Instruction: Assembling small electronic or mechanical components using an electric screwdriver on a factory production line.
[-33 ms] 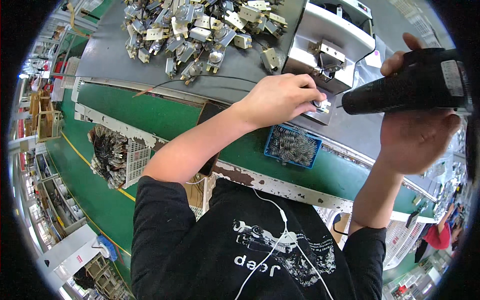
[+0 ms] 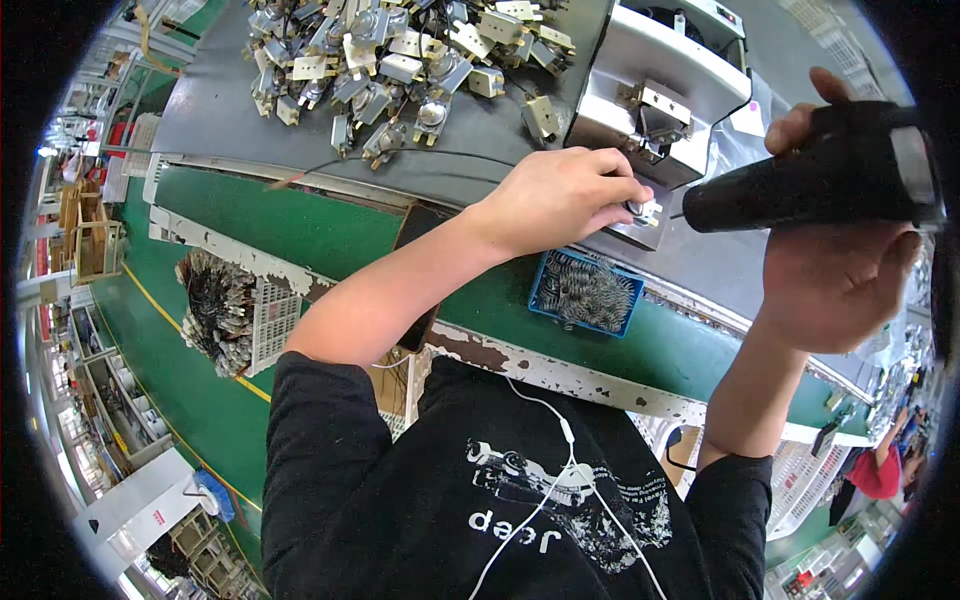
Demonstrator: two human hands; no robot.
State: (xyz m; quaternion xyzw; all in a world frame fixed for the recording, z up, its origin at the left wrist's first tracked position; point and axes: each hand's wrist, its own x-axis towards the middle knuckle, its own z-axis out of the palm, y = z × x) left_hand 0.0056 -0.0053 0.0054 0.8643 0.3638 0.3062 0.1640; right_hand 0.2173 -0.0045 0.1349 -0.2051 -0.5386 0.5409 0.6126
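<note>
My left hand (image 2: 572, 200) is closed, thumb and fingers pinching a small round-topped metal switch part (image 2: 646, 213) with pale terminals, mostly hidden by the fingertips. The part rests on the metal base in front of a silver bench fixture (image 2: 655, 110). In my right hand (image 2: 830, 285) is a black electric screwdriver (image 2: 810, 180), held roughly level. Its thin bit points left at the part, a short gap away. A thin dark cable (image 2: 430, 152) with a coppery end runs from beside my left hand across the bench.
Many similar metal parts lie heaped (image 2: 390, 60) at the far left of the grey bench (image 2: 215, 110). A blue tray (image 2: 585, 290) of small wire pieces sits at the near edge. A white crate (image 2: 272, 325) with bundled dark leads stands left. Another person (image 2: 878, 470) is at far right.
The screwdriver and my right hand have shifted very slightly, the hand a touch lower. My left hand and the part stay in place.
</note>
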